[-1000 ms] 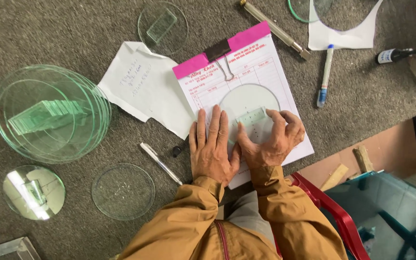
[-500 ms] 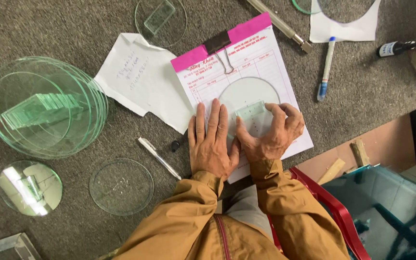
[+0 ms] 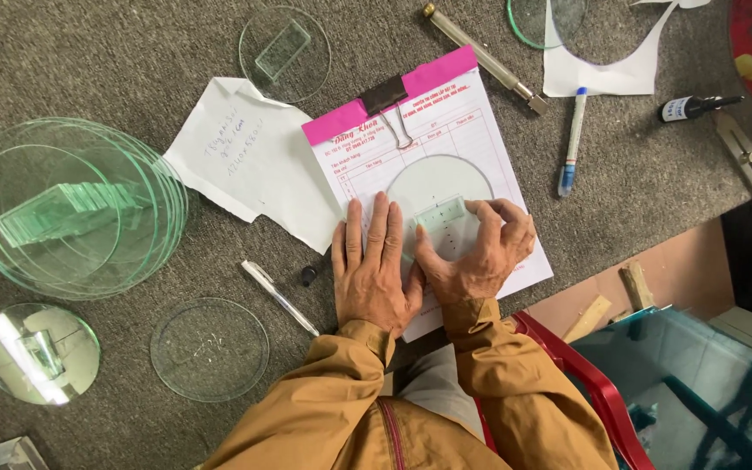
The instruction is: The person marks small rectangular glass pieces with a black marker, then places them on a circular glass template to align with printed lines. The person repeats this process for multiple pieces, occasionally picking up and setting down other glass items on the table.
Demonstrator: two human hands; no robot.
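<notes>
Both of my hands rest on the pink-topped clipboard (image 3: 480,122) lying on the grey table (image 3: 115,52). My left hand (image 3: 374,274) lies flat, fingers spread and together pressing down on the printed form beside the round glass disc (image 3: 441,178). My right hand (image 3: 480,252) is curled, thumb and fingertips closed on a small rectangular glass piece (image 3: 444,224) that sits on the disc's lower part. Just left of the clipboard lies a torn white paper (image 3: 237,157), and below it a silver pen (image 3: 278,298) near my left wrist. Farther left stands a stack of large glass discs (image 3: 132,252) with glass strips on top; a single clear disc (image 3: 209,348) and a mirror disc (image 3: 38,352) lie near the table's front. A blue-capped marker (image 3: 573,139) lies right of the clipboard.
</notes>
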